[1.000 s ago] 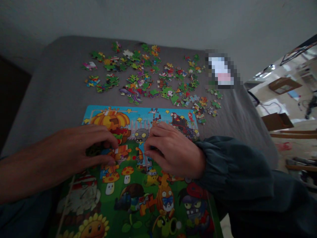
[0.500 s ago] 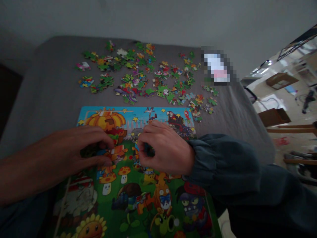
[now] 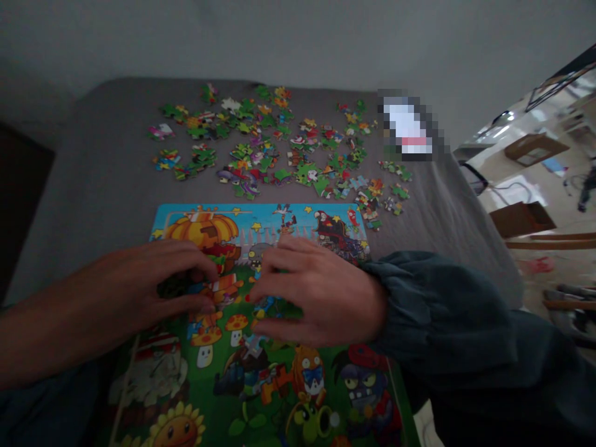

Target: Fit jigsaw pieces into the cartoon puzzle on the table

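Note:
A colourful cartoon jigsaw puzzle board (image 3: 284,214) lies in front of me, its frame printed with pumpkin, mushroom and sunflower figures. My left hand (image 3: 167,279) rests over its left part, fingers curved and the thumb apart from them. Orange-and-white puzzle pieces (image 3: 226,285) show right at its fingertips; any grip on them is not visible. Over the middle of the board, my right hand (image 3: 307,292) has its fingers and thumb spread apart. Below that thumb, a grey-blue puzzle piece (image 3: 255,344) lies on the board. The right palm hides part of the picture.
Many loose puzzle pieces (image 3: 246,121) are scattered on the grey cloth (image 3: 102,161) beyond the board. A blurred-out phone-like object (image 3: 407,127) lies at the far right. Past the table's right edge, cardboard boxes (image 3: 535,150) stand on the floor.
My right hand has gone from a closed pinch to spread fingers and moved slightly right and down. The grey-blue piece now shows on the board. My left hand keeps nearly the same pose.

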### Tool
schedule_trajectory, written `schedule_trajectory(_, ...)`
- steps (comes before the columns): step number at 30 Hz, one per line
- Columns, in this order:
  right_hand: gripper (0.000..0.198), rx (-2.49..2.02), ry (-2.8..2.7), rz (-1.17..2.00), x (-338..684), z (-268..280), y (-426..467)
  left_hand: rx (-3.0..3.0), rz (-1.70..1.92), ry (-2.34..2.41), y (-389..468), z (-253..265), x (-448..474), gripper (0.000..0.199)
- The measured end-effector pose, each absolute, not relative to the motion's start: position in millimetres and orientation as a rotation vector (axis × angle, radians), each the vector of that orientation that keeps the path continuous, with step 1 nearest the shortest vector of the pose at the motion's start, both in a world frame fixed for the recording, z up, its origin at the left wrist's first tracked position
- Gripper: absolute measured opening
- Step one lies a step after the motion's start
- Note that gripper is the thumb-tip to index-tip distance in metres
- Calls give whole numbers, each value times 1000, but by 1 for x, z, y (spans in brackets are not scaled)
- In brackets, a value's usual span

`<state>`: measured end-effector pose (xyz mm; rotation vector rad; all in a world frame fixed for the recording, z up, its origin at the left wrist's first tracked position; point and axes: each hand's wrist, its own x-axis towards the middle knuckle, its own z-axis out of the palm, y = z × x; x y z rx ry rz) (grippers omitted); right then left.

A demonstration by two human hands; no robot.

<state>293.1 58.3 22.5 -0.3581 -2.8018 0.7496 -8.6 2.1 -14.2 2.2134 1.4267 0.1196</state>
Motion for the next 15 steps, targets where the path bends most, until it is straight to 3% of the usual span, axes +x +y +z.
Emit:
schedule_trajectory(4,48,-225,-2956,643,292,20,49,2245,168,1353,2,-13,-7,32)
schedule_trajectory(9,25,-238,-2996,680,288,16,49,2277,236,1330,2,-13,-5,33)
schedule_trajectory(15,25,-209,-2970,578,289,12,55,2260,184,1388,2,-15,-7,37)
